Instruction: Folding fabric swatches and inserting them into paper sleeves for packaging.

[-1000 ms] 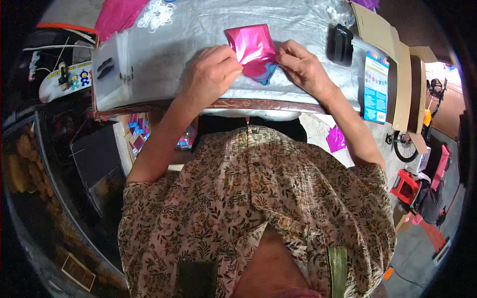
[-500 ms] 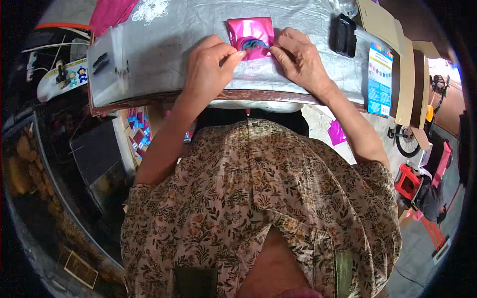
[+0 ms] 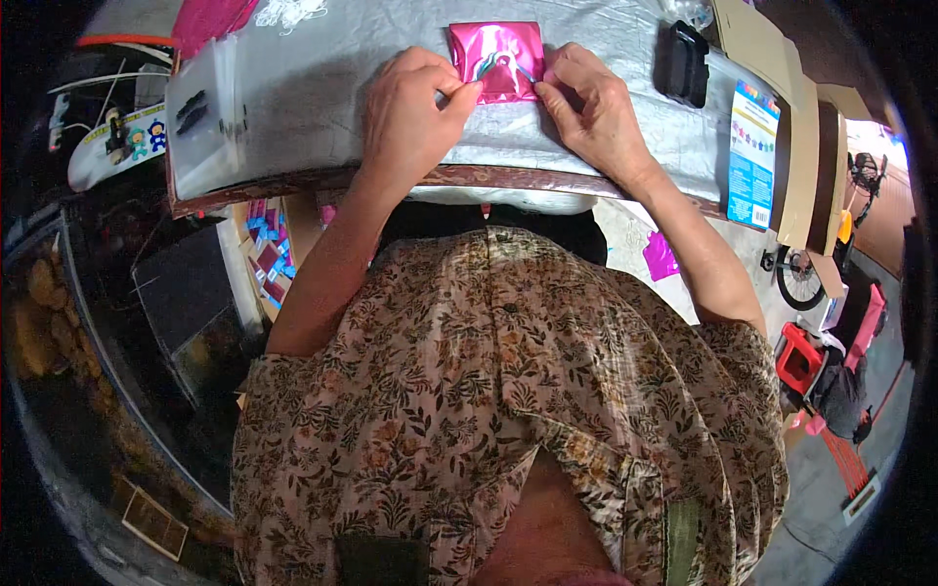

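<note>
A shiny pink foil packet [image 3: 496,39], squarish and flat, lies on the silver-covered table in front of me. My left hand [image 3: 410,112] pinches its near left corner between thumb and forefinger. At the near right corner my right hand [image 3: 596,107] has a similar pinch. Between my fingertips the near edge of the foil curls up over a teal-blue strand [image 3: 483,68], of which only small bits show. Whether the foil is a bag or a folded sheet I cannot tell.
A black plastic tray [image 3: 681,64] and a blue-and-white printed card [image 3: 750,151] lie to the right, beside cardboard flaps [image 3: 772,59]. On the left are a clear plastic sleeve [image 3: 205,127], pink material [image 3: 210,24] and a white tangle of string [image 3: 290,13]. The table's brown edge [image 3: 489,176] runs nearest me.
The blue strand, a visible coil on the foil before, is now mostly covered by the foil's near edge. Both hands stay at the packet's sides, and the view has shifted slightly.
</note>
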`<state>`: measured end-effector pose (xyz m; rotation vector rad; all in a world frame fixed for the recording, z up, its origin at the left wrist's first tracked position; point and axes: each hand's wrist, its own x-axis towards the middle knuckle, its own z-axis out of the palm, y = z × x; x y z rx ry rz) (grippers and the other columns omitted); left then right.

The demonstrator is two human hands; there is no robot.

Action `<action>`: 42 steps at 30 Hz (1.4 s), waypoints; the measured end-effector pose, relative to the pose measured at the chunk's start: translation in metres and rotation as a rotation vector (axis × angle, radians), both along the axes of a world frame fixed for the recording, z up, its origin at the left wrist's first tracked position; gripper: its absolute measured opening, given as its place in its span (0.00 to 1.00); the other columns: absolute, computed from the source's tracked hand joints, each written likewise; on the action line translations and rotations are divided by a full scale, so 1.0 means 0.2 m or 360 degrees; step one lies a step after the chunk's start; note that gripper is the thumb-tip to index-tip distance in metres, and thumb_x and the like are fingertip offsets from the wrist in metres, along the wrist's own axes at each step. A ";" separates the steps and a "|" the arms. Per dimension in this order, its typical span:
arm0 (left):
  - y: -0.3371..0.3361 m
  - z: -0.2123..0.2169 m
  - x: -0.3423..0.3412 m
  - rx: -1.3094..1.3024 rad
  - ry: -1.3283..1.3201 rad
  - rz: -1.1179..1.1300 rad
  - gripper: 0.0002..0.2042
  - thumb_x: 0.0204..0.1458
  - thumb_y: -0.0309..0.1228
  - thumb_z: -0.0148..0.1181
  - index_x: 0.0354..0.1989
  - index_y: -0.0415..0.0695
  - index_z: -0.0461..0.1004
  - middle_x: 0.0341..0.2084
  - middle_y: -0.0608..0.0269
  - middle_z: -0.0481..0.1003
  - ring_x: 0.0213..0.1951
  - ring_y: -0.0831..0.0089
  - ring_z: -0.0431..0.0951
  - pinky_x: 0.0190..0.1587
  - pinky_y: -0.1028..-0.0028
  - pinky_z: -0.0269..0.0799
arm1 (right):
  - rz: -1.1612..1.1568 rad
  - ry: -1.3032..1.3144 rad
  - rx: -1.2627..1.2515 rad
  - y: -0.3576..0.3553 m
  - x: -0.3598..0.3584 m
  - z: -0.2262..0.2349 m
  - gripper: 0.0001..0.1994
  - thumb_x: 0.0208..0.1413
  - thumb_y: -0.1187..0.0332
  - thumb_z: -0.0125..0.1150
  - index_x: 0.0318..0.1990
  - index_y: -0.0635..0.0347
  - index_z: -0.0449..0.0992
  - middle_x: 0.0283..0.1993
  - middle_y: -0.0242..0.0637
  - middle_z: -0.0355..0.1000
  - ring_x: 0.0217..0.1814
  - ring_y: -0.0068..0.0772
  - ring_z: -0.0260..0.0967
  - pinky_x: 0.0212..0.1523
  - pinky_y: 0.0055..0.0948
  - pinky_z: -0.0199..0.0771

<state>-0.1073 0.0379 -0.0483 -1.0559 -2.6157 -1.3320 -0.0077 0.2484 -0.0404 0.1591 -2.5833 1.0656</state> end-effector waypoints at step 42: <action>0.12 0.08 -0.28 -0.0282 0.0518 0.0048 0.16 0.54 0.42 0.66 0.37 0.41 0.73 0.37 0.56 0.73 0.41 0.51 0.75 0.43 0.55 0.70 | 0.0037 -0.0072 0.0821 -0.31 0.11 0.04 0.27 0.63 0.59 0.60 0.62 0.72 0.69 0.67 0.54 0.65 0.69 0.53 0.63 0.73 0.46 0.58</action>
